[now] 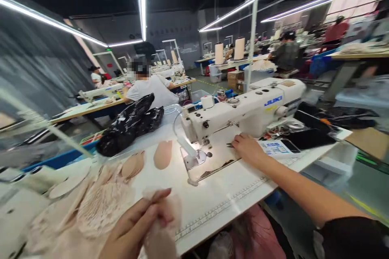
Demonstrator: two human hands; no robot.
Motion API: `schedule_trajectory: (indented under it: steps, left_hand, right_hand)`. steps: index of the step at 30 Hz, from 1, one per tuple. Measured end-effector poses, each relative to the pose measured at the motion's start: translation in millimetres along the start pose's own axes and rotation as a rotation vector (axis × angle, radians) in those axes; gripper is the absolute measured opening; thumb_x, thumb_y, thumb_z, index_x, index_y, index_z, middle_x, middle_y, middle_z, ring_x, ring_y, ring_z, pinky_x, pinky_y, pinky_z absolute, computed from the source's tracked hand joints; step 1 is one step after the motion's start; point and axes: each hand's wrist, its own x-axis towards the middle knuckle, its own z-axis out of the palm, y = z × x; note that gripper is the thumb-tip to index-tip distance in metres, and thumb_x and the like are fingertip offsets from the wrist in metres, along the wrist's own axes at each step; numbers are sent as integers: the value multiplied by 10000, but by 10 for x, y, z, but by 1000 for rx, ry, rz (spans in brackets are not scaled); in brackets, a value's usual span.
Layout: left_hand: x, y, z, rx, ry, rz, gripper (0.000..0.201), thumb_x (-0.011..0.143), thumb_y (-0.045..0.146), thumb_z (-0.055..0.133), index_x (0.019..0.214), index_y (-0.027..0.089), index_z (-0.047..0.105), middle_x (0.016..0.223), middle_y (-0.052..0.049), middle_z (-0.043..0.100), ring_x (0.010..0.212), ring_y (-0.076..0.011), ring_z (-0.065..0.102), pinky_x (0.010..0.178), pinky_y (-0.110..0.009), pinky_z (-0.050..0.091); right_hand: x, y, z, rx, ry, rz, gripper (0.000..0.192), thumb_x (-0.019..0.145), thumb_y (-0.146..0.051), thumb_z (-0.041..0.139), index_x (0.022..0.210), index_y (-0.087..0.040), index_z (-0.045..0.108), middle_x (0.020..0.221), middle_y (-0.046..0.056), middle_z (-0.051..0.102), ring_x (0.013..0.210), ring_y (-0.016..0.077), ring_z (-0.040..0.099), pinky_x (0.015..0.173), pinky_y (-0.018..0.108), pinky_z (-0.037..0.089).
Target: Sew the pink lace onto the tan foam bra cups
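Observation:
My left hand [139, 218] is closed on a piece of thin beige fabric [161, 236], which hangs down past the table's front edge. My right hand [247, 149] rests on the bed of a white sewing machine [240, 111], to the right of the needle. Two dark pointed tips of thread snips [230, 144] stick out from its fingers; their handles are hidden. Left of the lit needle area lies a beige oval pad [163, 155]. More oval pads [133, 165] and a heap of beige lace pieces [100, 208] are beside my left hand.
A black plastic bag [129, 125] sits at the table's back left. A phone [290, 145], a white-and-blue packet [275, 147] and a black tray [316, 129] are on the right. Thread cones [239, 48] stand behind the machine. A person in white [152, 89] sits ahead.

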Motion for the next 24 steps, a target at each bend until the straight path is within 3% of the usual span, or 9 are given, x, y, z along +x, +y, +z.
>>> schedule_trajectory:
  steps: [2,4,8,13,15,18,20,24]
  left_hand:
    - [18,36,163,-16,-186,39,581,840,616,730,1234,190,733,974,-103,782,1023,-313,679,926,-437,542]
    - [90,23,305,-61,-283,60,634,882,570,721,1357,158,645,946,-96,777,903,-237,664,928,-399,505]
    - [204,-57,403,-136,-323,29,705,903,515,735,1463,143,523,935,-96,785,863,-188,625,881,-344,470]
    - [267,-98,396,-207,-378,-19,764,876,477,784,1475,109,486,952,-119,795,827,-172,624,872,-327,468]
    - [300,-105,417,-229,-392,-24,782,865,468,798,1473,95,479,945,-126,799,809,-169,630,865,-322,469]
    - [345,-113,461,-246,-401,-40,818,843,463,819,1475,84,464,924,-128,803,793,-169,638,859,-320,468]
    - [366,-112,481,-247,-407,-46,840,831,463,828,1478,80,455,919,-128,804,786,-170,641,853,-318,467]
    - [393,-100,501,-248,-448,-53,892,811,463,845,1493,74,423,899,-128,804,764,-166,649,825,-309,469]
  right_hand:
    - [-18,-56,87,-16,15,-68,320,962,16,418,1052,-68,713,1166,213,681,1136,348,540,923,454,377]
    - [-43,-98,164,-29,38,-121,304,990,-18,416,1077,-81,701,1174,195,682,1116,337,544,919,454,369]
    - [-42,37,305,-100,94,-122,202,1030,-201,517,1047,-138,708,1086,153,708,1040,350,570,834,434,380]
    - [3,173,367,-71,110,-171,179,998,-155,518,889,-155,660,975,150,696,947,319,598,781,389,407]
    - [-41,23,304,19,137,-207,166,1001,-139,490,909,-162,627,966,140,696,904,295,611,756,367,420]
    - [-191,-396,131,260,140,-266,149,1048,-183,437,1053,-176,586,879,74,710,758,228,636,649,306,406]
    - [-297,-703,6,347,152,-377,133,1065,-228,453,1109,-197,575,903,49,727,800,217,667,663,294,407]
    - [-365,-1104,-138,238,263,-613,104,1030,-229,546,942,-190,586,803,26,682,716,209,624,651,322,369]
